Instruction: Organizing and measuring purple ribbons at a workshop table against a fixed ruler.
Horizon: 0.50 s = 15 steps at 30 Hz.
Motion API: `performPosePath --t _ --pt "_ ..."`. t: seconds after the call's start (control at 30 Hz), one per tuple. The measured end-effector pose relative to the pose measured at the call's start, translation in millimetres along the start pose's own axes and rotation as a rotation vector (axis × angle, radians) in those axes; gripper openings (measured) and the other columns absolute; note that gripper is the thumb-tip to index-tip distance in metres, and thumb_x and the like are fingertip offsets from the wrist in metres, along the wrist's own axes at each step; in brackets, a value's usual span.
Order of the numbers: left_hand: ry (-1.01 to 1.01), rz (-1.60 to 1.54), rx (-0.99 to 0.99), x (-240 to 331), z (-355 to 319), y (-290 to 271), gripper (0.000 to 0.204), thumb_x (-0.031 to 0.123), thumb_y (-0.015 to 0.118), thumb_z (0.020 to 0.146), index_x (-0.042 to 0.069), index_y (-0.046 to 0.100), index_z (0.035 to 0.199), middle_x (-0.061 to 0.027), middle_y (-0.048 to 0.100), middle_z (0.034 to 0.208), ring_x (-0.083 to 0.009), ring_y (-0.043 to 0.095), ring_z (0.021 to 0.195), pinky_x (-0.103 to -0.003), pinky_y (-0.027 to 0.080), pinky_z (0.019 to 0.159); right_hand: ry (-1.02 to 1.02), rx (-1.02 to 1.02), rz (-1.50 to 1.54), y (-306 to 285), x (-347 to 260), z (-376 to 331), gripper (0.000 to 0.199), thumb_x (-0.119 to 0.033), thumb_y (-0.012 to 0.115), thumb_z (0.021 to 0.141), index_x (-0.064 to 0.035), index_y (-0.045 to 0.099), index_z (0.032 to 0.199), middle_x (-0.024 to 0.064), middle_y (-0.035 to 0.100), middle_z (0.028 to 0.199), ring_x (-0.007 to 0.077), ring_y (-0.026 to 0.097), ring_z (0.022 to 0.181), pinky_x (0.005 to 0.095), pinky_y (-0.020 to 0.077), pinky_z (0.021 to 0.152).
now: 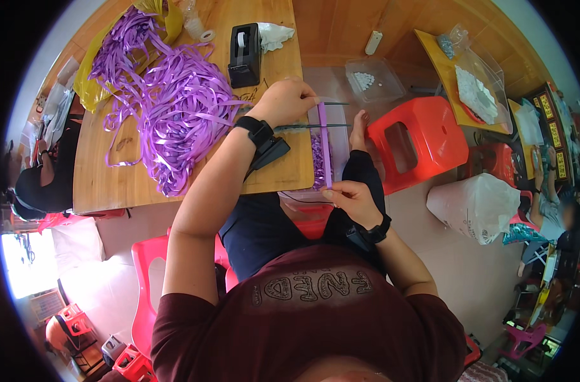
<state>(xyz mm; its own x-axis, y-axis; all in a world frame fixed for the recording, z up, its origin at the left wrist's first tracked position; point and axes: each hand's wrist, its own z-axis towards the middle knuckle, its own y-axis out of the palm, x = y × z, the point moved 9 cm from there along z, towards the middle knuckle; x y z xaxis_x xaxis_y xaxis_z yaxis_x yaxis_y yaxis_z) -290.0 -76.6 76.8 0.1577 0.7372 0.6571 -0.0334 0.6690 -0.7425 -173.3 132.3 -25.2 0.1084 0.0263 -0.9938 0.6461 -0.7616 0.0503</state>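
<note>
My left hand (288, 99) grips a pair of scissors (315, 126) whose blades cross a purple ribbon strip (324, 143) near its far end. My right hand (353, 198) pinches the near end of that strip and holds it taut over a clear plastic box (341, 137) with cut purple pieces (316, 156) in it. The box sits on my lap at the edge of a wooden table (111, 172). A big tangled heap of purple ribbon (175, 102) lies on the table to the left of my left hand.
A black tape dispenser (245, 54) stands on the table beyond my left hand. A red plastic stool (414, 140) stands to the right, with a clear box of small white pieces (369, 81) behind it. A white sack (478, 204) lies on the floor. Other people sit at far left and far right.
</note>
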Motion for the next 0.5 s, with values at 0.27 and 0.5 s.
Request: performPosePath --t 0.27,0.5 --pt "0.009 0.021 0.003 6.1 -1.4 -0.2 0.024 0.024 0.068 0.09 0.001 0.073 0.096 -0.016 0.07 0.094 -0.0302 0.067 0.09 -0.038 0.052 0.08 -0.199 -0.013 -0.254 7.6 -26.9 -3.7 0.02 -0.009 0.07 0.093 0.0031 0.072 0.109 -0.0019 0.063 0.076 0.0039 0.053 0.068 0.0216 0.0437 0.062" --pt "0.038 0.041 0.029 6.5 -1.9 1.7 0.023 0.023 0.068 0.09 0.001 0.073 0.096 -0.0152 0.07 0.094 -0.0297 0.066 0.091 -0.037 0.052 0.081 -0.025 -0.031 -0.027 8.1 -0.5 -8.5 0.021 -0.008 0.069 0.094 0.0029 0.071 0.111 -0.0012 0.059 0.074 0.004 0.053 0.069 0.0215 0.0434 0.061"
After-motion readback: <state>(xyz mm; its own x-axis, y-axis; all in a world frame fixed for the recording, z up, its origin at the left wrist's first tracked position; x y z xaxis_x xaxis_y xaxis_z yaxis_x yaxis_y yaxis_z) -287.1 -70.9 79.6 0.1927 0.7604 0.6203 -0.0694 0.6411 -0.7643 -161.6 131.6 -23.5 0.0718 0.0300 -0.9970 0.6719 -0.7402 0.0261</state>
